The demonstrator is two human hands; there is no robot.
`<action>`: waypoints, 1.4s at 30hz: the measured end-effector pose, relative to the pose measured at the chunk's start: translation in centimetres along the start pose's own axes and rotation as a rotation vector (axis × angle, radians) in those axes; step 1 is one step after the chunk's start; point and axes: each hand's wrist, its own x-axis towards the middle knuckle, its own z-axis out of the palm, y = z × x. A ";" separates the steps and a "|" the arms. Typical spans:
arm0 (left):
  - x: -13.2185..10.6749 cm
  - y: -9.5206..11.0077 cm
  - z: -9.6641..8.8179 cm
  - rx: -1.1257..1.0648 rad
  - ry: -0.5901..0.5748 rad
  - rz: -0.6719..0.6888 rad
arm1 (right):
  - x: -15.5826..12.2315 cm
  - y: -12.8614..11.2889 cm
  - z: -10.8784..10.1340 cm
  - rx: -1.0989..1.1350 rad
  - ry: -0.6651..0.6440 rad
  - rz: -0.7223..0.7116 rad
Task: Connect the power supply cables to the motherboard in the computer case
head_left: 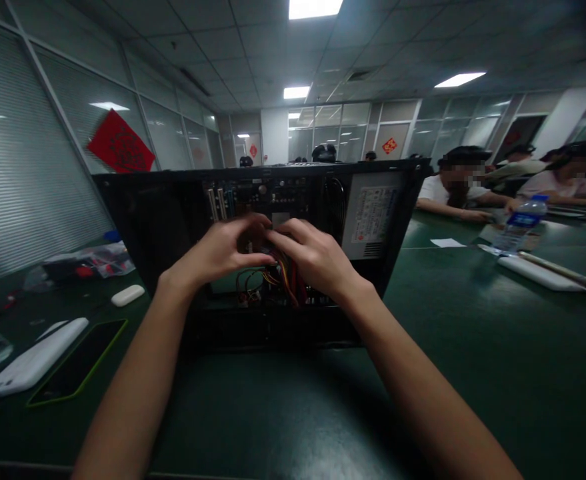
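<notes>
While Two Hands Reach In, a Computer Case [267, 328] Stands Open on the Desk [273, 407]

As I look on, the open case fills the centre of the frame, its open side facing the person whose forearms rise from the lower edge. The left hand [217, 250] is inside, thumb held below and apart from its curved fingers; they are blurred, and I cannot tell whether they pinch anything. The right hand [317, 257] bends its fingers over a bundle of red, yellow and black cables [289, 280] just below the middle of the frame; whether they are clamped on it I cannot make out. The fingertips of both hands come close together there.

Behind them sits a circuit board [285, 193], and right of centre a labelled power supply [373, 213] is set in the upper corner of the case. At lower left lie a green-edged phone [80, 363] and, beside it, a white slab-like device [37, 357]; a rounded white case [128, 295] lies nearer the computer. On the right, a blue-capped bottle [523, 223] stands near a sheet of white paper [447, 243], with a person in a white top [435, 192] seated beyond.
</notes>
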 end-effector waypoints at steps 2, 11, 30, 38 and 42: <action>0.1 -0.5 0.6 0.072 0.027 0.030 | 0.0 -0.1 0.3 -0.034 -0.049 0.082; 0.8 -1.5 3.0 0.482 -0.137 0.049 | 0.0 -0.3 1.9 -0.118 -0.430 0.479; 1.3 -3.3 8.3 0.538 -0.334 -0.100 | -1.0 1.9 6.2 -0.092 -0.610 0.606; 1.2 -3.6 8.5 0.559 -0.346 -0.127 | -1.2 2.2 6.5 -0.057 -0.578 0.603; 1.1 -3.5 8.4 0.564 -0.352 -0.131 | -1.2 2.0 6.4 -0.055 -0.580 0.607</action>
